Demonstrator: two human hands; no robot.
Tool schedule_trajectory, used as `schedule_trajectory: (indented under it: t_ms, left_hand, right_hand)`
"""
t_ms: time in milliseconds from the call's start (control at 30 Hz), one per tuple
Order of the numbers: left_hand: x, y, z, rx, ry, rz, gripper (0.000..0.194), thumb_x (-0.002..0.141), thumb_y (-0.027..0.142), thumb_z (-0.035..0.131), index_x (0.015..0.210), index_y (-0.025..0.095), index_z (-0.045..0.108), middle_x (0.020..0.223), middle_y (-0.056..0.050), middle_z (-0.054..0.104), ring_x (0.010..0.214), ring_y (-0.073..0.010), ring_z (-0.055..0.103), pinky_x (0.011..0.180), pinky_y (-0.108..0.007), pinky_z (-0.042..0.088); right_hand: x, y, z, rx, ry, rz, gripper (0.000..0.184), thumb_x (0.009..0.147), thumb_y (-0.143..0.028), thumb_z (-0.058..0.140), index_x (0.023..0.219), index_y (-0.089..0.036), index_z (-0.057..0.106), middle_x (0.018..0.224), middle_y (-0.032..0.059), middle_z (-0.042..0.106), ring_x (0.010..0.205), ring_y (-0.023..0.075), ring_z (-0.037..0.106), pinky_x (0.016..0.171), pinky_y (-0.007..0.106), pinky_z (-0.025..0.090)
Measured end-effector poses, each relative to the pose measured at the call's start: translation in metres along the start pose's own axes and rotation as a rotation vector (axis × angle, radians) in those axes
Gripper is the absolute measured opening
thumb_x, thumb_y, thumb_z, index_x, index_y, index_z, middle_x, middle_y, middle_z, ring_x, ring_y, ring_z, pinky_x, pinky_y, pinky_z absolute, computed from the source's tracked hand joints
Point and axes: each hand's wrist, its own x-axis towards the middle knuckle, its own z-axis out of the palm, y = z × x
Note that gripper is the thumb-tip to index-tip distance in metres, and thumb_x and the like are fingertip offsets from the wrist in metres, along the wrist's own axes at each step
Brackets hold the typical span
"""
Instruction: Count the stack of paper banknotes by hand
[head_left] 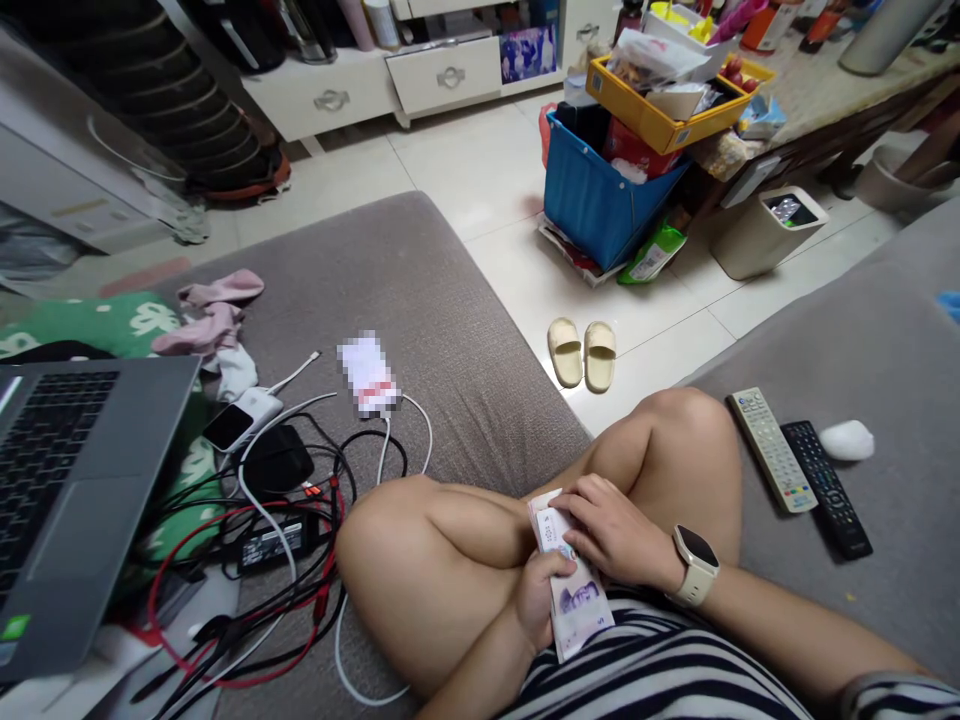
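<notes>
A stack of purple-printed banknotes [582, 608] is held over the lap, just above the striped shirt [652, 665], its long side slanting down toward the shirt. The top note shows a portrait and the numeral 5. The left hand [536, 598] is closed on the near part of the stack, with the thumb pressed on the top note. The right hand [611, 530], with a smartwatch [696, 562] on its wrist, lies over the far end, its fingers bent and touching the notes; whether it pinches any of them I cannot tell.

The 2 bare legs are folded on a gray couch [360, 260]. To the right lie 2 remote controls side by side, a light remote [772, 450] and a black remote [825, 487], with a small white object [847, 440] just beside the black one. To the left are an open laptop [105, 500], a tangle of black, red and white cables, a power adapter [274, 543] and a pixelated white item [369, 373] with a cable at its near end. Beyond the couch, 2 yellow slippers [582, 355] sit on the tiled floor [487, 180], near a blue bin [604, 200].
</notes>
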Motion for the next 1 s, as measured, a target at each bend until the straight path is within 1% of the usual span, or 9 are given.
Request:
schedule_trajectory:
  t_ms: [100,233,333,400,500,633,767,1000]
  left_hand:
    - [-0.001,-0.005,-0.003,0.041,-0.032,-0.024,0.032,0.051,0.009,0.059,0.081,0.011,0.068,0.066,-0.007,0.067,0.065,-0.0229,0.064,0.079,-0.041,0.047]
    - [-0.001,-0.005,-0.003,0.129,-0.056,0.007,0.033,0.051,0.010,0.058,0.082,0.008,0.070,0.070,-0.010,0.069,0.063,-0.0215,0.063,0.074,-0.037,0.046]
    - [-0.001,-0.002,-0.002,0.169,-0.075,0.019,0.033,0.053,0.011,0.057,0.082,0.007,0.071,0.073,-0.012,0.070,0.067,-0.0221,0.063,0.072,-0.035,0.046]
    - [-0.002,0.000,-0.001,0.181,-0.088,0.028,0.034,0.053,0.012,0.057,0.083,0.007,0.072,0.075,-0.012,0.070,0.068,-0.0226,0.064,0.074,-0.036,0.046]
    - [-0.002,0.001,-0.001,0.170,-0.086,0.039,0.034,0.054,0.011,0.057,0.083,0.007,0.072,0.075,-0.013,0.070,0.069,-0.0229,0.064,0.077,-0.038,0.047]
    - [-0.003,0.002,0.000,0.148,-0.090,0.039,0.033,0.055,0.011,0.057,0.084,0.006,0.072,0.074,-0.013,0.070,0.070,-0.0236,0.065,0.079,-0.038,0.047]
    - [-0.002,0.002,0.000,0.142,-0.086,0.027,0.031,0.055,0.010,0.057,0.082,0.006,0.072,0.074,-0.014,0.070,0.069,-0.0232,0.065,0.079,-0.037,0.048]
    - [0.000,0.001,-0.003,0.116,-0.097,0.025,0.026,0.056,0.010,0.059,0.080,0.008,0.070,0.072,-0.012,0.070,0.068,-0.0230,0.066,0.078,-0.037,0.049]
  right_hand:
    - [-0.001,0.001,-0.004,0.003,-0.011,0.033,0.028,0.092,-0.032,0.054,0.115,-0.017,0.055,0.102,0.0097,0.057,0.093,0.0236,0.048,0.084,0.040,0.042]
    - [0.005,0.005,-0.011,0.053,-0.049,0.074,0.024,0.087,-0.031,0.059,0.107,-0.017,0.057,0.096,0.0072,0.061,0.091,0.0228,0.050,0.084,0.039,0.042]
    - [0.012,0.008,-0.017,0.125,-0.103,0.093,0.016,0.086,-0.025,0.060,0.101,-0.018,0.059,0.094,0.0055,0.062,0.089,0.0209,0.053,0.082,0.036,0.042]
    - [0.016,0.008,-0.021,0.150,-0.123,0.088,0.010,0.088,-0.022,0.057,0.096,-0.019,0.059,0.092,0.0046,0.061,0.089,0.0202,0.053,0.082,0.035,0.043]
    - [0.019,0.007,-0.024,0.134,-0.100,0.057,0.006,0.090,-0.023,0.055,0.092,-0.019,0.059,0.098,0.0057,0.058,0.094,0.0210,0.051,0.086,0.037,0.042]
    - [0.018,0.005,-0.023,0.109,-0.073,0.044,0.006,0.092,-0.024,0.053,0.094,-0.019,0.057,0.113,0.0072,0.053,0.103,0.0223,0.047,0.091,0.041,0.040]
    - [0.019,0.006,-0.021,0.095,-0.077,0.068,0.006,0.094,-0.024,0.051,0.095,-0.020,0.055,0.110,0.0059,0.055,0.101,0.0214,0.048,0.090,0.040,0.040]
    - [0.023,0.006,-0.020,0.084,-0.072,0.071,0.007,0.094,-0.023,0.048,0.097,-0.019,0.054,0.105,0.0067,0.057,0.097,0.0212,0.049,0.089,0.040,0.039]
